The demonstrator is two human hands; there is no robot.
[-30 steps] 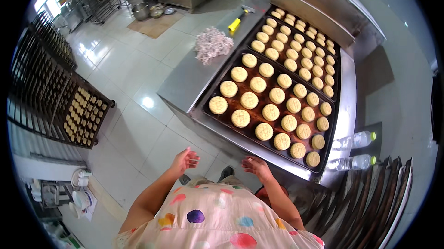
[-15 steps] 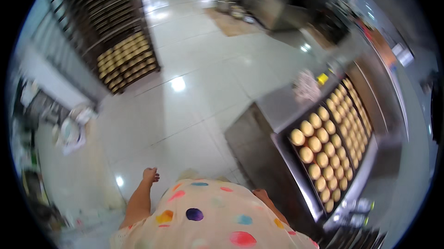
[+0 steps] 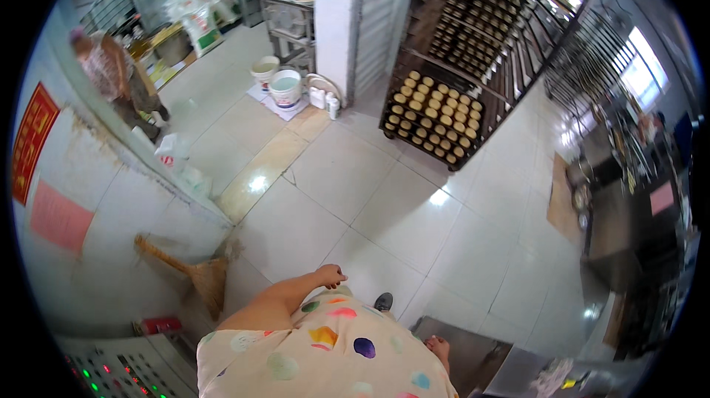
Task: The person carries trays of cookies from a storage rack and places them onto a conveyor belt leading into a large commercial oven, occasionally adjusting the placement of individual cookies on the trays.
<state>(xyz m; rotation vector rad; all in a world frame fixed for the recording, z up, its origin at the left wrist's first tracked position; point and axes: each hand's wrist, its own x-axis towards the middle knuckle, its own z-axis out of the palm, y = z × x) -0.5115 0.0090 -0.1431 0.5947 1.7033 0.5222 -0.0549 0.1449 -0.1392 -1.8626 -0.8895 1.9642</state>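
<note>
My left hand [image 3: 330, 275] hangs in front of my body over the tiled floor, its fingers loosely curled, and no object shows in it. My right hand [image 3: 438, 344] is low at my right side, fingers bent inward, also with nothing visible in it. The edge of a steel table [image 3: 473, 346] is the nearest thing to it. Ahead stands a tall dark rack [image 3: 510, 95] on wheels. Trays of round pale-yellow pastries [image 3: 433, 110] fill its lower levels, and more trays sit higher up.
A broom [image 3: 203, 272] leans by the left wall, near a red cylinder [image 3: 159, 324] and a control panel [image 3: 118, 368] with lights. White buckets [image 3: 285, 89] stand beside a pillar [image 3: 334, 21]. Another person [image 3: 111, 73] is beyond the doorway. Steel equipment [image 3: 629, 213] lines the right.
My view has swung left: the rack now lies ahead, and the table's pastry trays have left the picture. The doorway, broom and another person have come into sight. Both hands stay low.
</note>
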